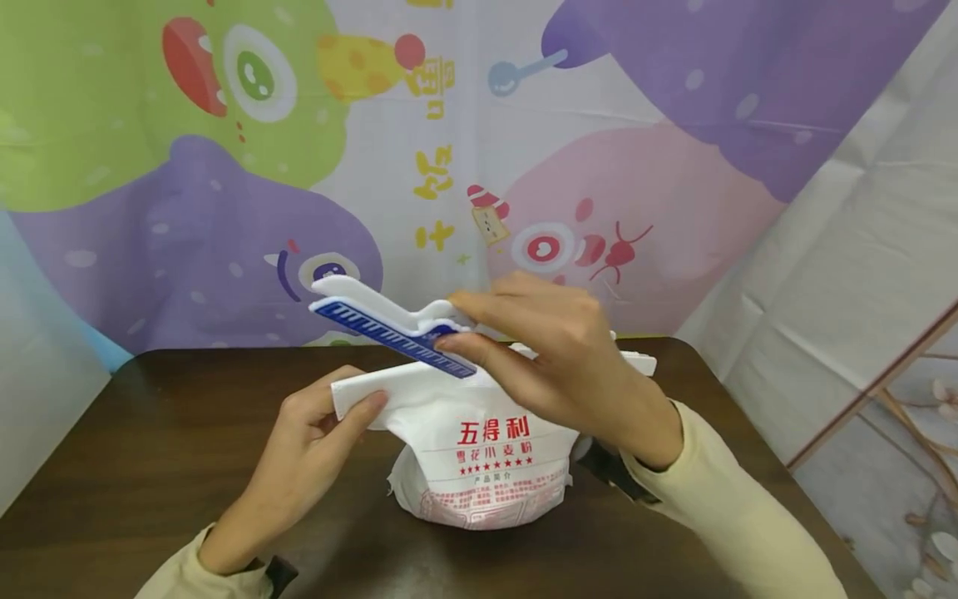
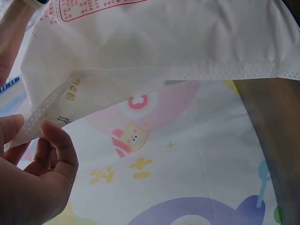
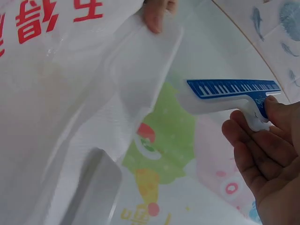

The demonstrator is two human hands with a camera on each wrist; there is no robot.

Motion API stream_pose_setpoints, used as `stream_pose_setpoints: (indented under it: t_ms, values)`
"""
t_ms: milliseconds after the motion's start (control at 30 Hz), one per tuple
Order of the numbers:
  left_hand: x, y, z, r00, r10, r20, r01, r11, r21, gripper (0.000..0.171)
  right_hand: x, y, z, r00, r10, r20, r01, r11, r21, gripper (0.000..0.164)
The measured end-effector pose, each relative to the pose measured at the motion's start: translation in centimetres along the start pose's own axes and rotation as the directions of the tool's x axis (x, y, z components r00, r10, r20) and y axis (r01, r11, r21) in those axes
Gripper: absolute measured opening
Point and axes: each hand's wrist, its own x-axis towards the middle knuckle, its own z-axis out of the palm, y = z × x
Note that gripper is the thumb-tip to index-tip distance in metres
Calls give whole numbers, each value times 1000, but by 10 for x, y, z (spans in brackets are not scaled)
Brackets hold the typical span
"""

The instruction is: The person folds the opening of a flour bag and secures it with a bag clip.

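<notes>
A white flour bag (image 1: 509, 491) with red Chinese lettering stands on the table, its top folded over into a flat band. My left hand (image 1: 310, 441) pinches the left end of that folded band between thumb and fingers; the left wrist view shows the bag's stitched edge (image 2: 225, 72). Above the fold, my right hand (image 1: 561, 358) grips a blue and white bag clip (image 1: 392, 333) patterned with piano keys. Thumb and fingers squeeze its handles, and its two long halves stand apart, pointing left. In the right wrist view the clip (image 3: 234, 89) is apart from the bag.
The dark wooden table (image 1: 97, 466) lies under the bag. A cartoon-printed cloth (image 1: 247, 216) hangs close behind its far edge. At the right is a pale patterned sheet (image 1: 846, 333) with a slanting brown line.
</notes>
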Motion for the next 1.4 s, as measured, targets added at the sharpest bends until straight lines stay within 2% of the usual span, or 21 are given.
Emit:
stream_pose_setpoints:
  t_ms: [200,367,500,667,833,1000,1233,1400]
  values:
    - [-1,0,-1,1000,-5,13,6,1000,-29,14,7,9,14,998,-41,48,38,997,60,24]
    - [0,0,-1,1000,8,9,-8,1000,-4,14,7,14,20,994,-62,85,55,995,78,22]
    - [0,2,0,1000,16,2,-16,1000,0,14,4,17,21,992,-55,115,46,996,78,24]
    - [-1,3,1,999,48,-25,-48,999,5,20,1,19,19,980,-35,198,18,996,87,23]
    - [-2,2,1,997,63,-50,-62,997,37,24,4,19,17,957,-16,290,-4,998,66,18]
    - [-3,1,1,996,69,-52,-66,997,51,24,13,19,17,926,-31,375,23,999,26,12]
    - [-1,1,0,998,54,-46,-51,997,62,21,22,22,12,882,-19,470,3,999,34,7]
    - [-1,2,-1,999,32,-34,-30,998,60,19,26,26,9,852,-14,523,-15,999,50,11]
